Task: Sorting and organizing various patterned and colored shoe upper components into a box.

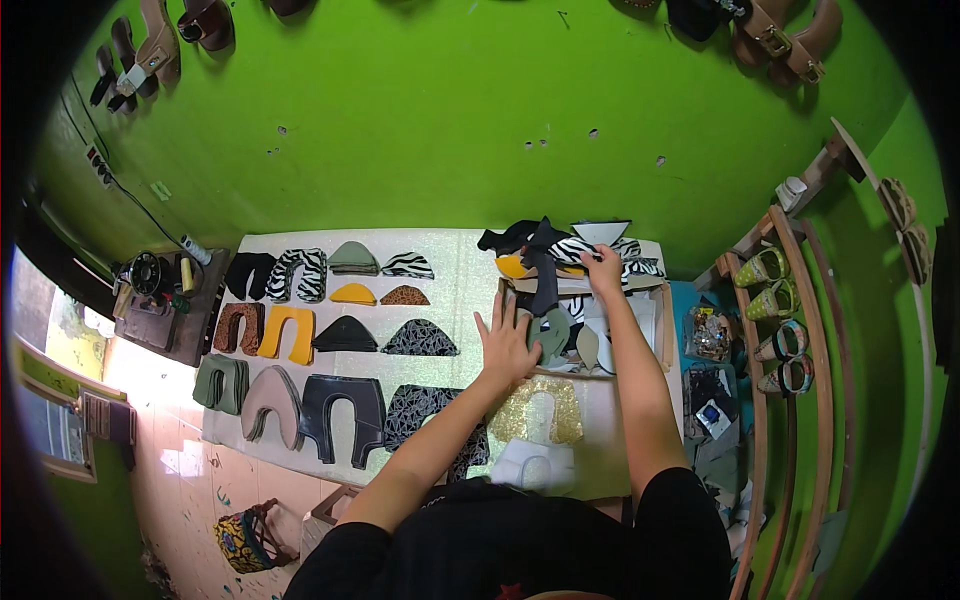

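My left hand point(508, 345) lies with fingers spread at the left edge of a shallow open box point(657, 330). Nothing shows in its grip. My right hand point(603, 270) reaches over the box's far side, with fingers closed on a zebra-print cut piece point(572, 247). Around it are black cut pieces point(513, 238), a yellow piece point(512, 267) and a white triangular piece point(601, 231). Inside the box are grey-green pieces point(548, 335) and a beige leaf-shaped piece point(587, 346); my left hand partly covers them.
Rows of U-shaped and half-round cut pieces, such as a yellow U point(287, 333) and a dark U point(342, 410), cover the pale table point(460, 270). A wooden rack point(815, 430) with sandals stands right. A small dark table point(175, 325) with tools stands left. A patterned bag point(243, 540) sits on the floor.
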Available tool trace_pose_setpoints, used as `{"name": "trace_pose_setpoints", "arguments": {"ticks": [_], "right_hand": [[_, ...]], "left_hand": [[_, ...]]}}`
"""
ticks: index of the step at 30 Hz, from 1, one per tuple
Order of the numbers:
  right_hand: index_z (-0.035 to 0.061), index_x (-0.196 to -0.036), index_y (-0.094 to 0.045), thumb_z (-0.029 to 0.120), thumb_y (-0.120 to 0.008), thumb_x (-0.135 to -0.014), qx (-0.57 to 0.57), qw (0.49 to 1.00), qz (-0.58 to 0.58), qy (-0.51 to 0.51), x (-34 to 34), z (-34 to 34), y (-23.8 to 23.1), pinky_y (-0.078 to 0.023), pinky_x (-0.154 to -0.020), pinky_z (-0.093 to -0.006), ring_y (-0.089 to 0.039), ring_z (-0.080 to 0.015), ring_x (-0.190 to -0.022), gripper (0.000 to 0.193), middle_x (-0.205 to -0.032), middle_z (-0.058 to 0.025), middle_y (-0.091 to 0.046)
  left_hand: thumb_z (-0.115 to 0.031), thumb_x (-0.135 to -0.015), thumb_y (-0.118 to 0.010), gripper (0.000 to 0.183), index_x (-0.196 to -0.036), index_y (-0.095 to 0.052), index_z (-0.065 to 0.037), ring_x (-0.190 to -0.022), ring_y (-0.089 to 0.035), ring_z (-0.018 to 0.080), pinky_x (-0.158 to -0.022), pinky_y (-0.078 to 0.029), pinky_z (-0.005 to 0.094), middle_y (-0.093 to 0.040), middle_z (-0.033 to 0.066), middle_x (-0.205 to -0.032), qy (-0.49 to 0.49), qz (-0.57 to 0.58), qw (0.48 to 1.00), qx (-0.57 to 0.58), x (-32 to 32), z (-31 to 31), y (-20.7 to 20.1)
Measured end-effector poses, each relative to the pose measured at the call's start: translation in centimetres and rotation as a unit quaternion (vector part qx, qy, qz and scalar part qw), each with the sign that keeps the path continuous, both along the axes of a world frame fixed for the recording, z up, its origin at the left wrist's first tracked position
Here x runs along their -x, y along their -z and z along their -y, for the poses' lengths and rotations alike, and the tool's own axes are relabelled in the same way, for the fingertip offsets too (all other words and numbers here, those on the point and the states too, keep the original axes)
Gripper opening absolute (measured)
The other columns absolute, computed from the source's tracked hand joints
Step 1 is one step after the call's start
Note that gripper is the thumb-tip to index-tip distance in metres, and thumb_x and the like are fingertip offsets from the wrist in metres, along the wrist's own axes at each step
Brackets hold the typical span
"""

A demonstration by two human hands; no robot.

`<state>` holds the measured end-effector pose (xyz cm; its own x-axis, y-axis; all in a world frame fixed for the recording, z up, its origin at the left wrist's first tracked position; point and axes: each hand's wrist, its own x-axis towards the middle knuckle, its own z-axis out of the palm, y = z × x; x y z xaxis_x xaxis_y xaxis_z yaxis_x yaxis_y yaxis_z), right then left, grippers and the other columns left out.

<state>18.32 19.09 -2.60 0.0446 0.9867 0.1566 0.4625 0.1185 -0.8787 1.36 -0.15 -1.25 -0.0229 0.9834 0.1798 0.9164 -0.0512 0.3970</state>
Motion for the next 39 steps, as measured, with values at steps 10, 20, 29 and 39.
{"name": "trace_pose_setpoints", "arguments": {"ticks": [10, 20, 29, 39], "right_hand": [[0.0037, -0.107, -0.049, 0.003, -0.055, -0.081, 0.097, 0.927, -0.351, -0.086, 2.7, 14.1, -5.6, -0.035, -0.046, -0.0159, -0.049, -0.0051, -0.06, 0.027, -0.077, -0.0016, -0.057], [0.0007, -0.11, -0.045, 0.001, -0.056, -0.08, 0.156, 0.911, -0.359, -0.133, 8.7, 24.5, -6.8, -0.041, -0.056, -0.0172, -0.052, -0.0078, -0.068, 0.032, -0.087, -0.0055, -0.058], [-0.0006, -0.108, -0.048, 0.007, -0.067, -0.072, -0.014, 0.961, -0.201, -0.189, 9.3, 27.3, -7.6, -0.046, -0.065, -0.0224, -0.056, -0.0119, -0.079, 0.041, -0.101, -0.009, -0.054], [-0.0005, -0.112, -0.048, 0.005, -0.062, -0.076, -0.039, 0.947, -0.23, -0.222, 9.7, 28.7, -9.3, -0.041, -0.058, -0.0185, -0.051, -0.0063, -0.07, 0.039, -0.097, -0.0076, -0.054]], "left_hand": [[-0.033, -0.073, -0.059, 0.058, -0.118, -0.042, -0.003, -0.13, -0.012, 0.0364, -0.1, -0.015, 0.054, -0.028, 0.0205, -0.134, 0.027, 0.179, 0.983, -0.017, 1.8, 0.9, -0.7], [0.0, -0.083, -0.053, 0.046, -0.126, -0.035, -0.001, -0.092, -0.055, 0.0133, -0.073, -0.049, 0.0233, -0.052, 0.011, -0.112, 0.09, 0.68, 0.727, -0.037, 5.5, 6.7, -6.2], [0.0, -0.08, -0.056, 0.046, -0.123, -0.041, -0.003, -0.086, -0.058, 0.0148, -0.072, -0.052, 0.0264, -0.052, 0.0114, -0.112, 0.108, 0.707, 0.699, -0.002, 7.4, 9.9, -8.3], [0.001, -0.077, -0.06, 0.047, -0.122, -0.043, -0.001, -0.087, -0.058, 0.0152, -0.075, -0.052, 0.0276, -0.054, 0.0108, -0.111, 0.125, 0.68, 0.722, 0.004, 8.6, 11.7, -9.9]]}}
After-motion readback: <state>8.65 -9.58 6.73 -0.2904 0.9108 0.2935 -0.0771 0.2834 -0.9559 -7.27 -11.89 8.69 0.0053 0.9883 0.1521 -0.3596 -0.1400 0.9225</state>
